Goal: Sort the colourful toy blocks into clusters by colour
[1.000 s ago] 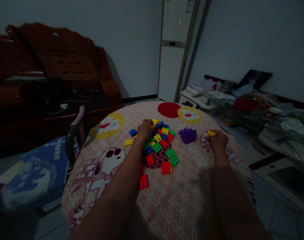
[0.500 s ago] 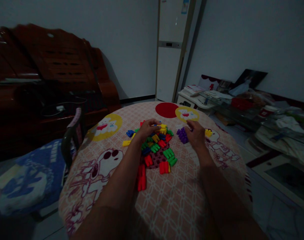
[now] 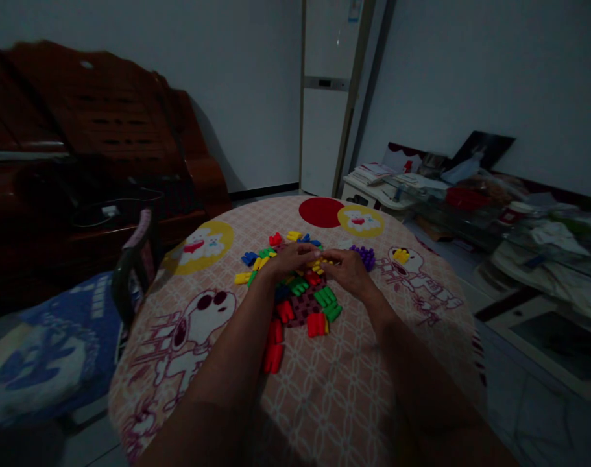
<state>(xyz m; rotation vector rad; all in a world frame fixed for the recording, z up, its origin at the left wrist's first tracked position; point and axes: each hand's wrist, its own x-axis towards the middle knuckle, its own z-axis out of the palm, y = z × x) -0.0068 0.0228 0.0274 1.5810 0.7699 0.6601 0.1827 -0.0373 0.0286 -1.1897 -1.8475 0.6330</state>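
Over a pile of colourful plastic building blocks, my left hand (image 3: 293, 258) is closed on a yellow building block (image 3: 318, 266). My right hand (image 3: 348, 270) meets it from the right, its fingertips pinched on the yellow block too. The fingers partly cover this block. Just beyond my right hand lies a cluster of purple blocks (image 3: 366, 257). Red blocks (image 3: 285, 312) and green blocks (image 3: 327, 302) lie nearer to me, below the hands. Blue blocks (image 3: 249, 258) and another yellow block (image 3: 242, 278) are on the pile's left side.
A patterned cloth covers the round table (image 3: 324, 389). A lone yellow block (image 3: 401, 255) sits to the right. A chair (image 3: 134, 266) with a blue cover stands at the left, and a cluttered glass-topped cabinet (image 3: 436, 214) at the right. A wooden sofa (image 3: 105, 123) is behind.
My right hand has left the purple cluster and moved left to the yellow block at my left hand. The purple blocks now lie free. My left hand stays over the pile.
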